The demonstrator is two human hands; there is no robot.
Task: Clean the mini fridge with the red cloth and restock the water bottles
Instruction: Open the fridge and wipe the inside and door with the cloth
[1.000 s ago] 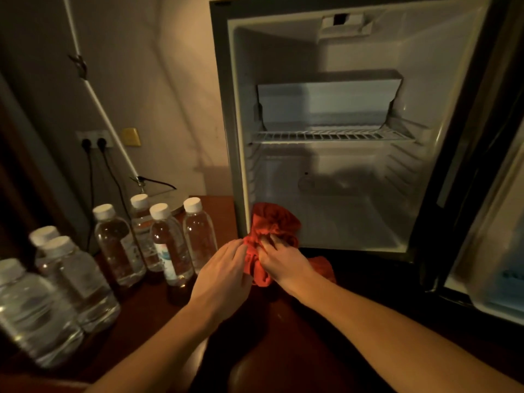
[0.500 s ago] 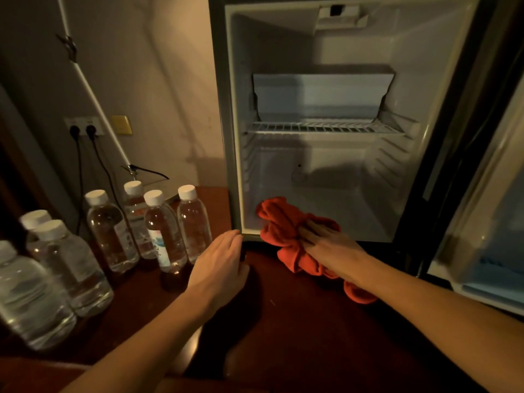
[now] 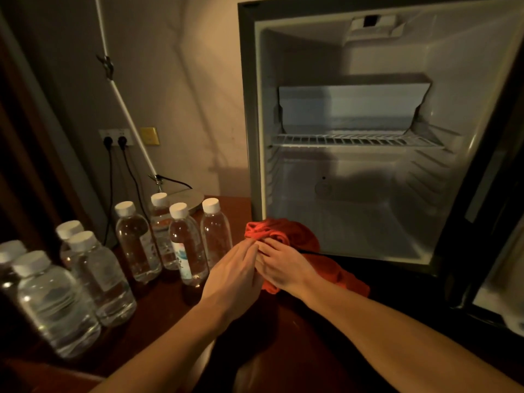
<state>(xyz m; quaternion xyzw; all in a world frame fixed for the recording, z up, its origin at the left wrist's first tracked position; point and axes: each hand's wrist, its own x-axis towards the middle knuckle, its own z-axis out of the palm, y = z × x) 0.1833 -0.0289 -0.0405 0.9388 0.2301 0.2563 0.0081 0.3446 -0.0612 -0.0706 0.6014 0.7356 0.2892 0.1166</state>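
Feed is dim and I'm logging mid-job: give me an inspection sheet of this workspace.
Surface: dark wood top, bare in front.
Job's things: fridge open, wire shelf and floor bare; red cloth bunched at its front lip; eight capped bottles standing left.
Clutter: flat round base behind bottles.
Grips: left hand and right hand both hold the cloth.
Cables: two plugs in wall socket, leads drop behind bottles.
Surroundings: white rod leaning on wall.
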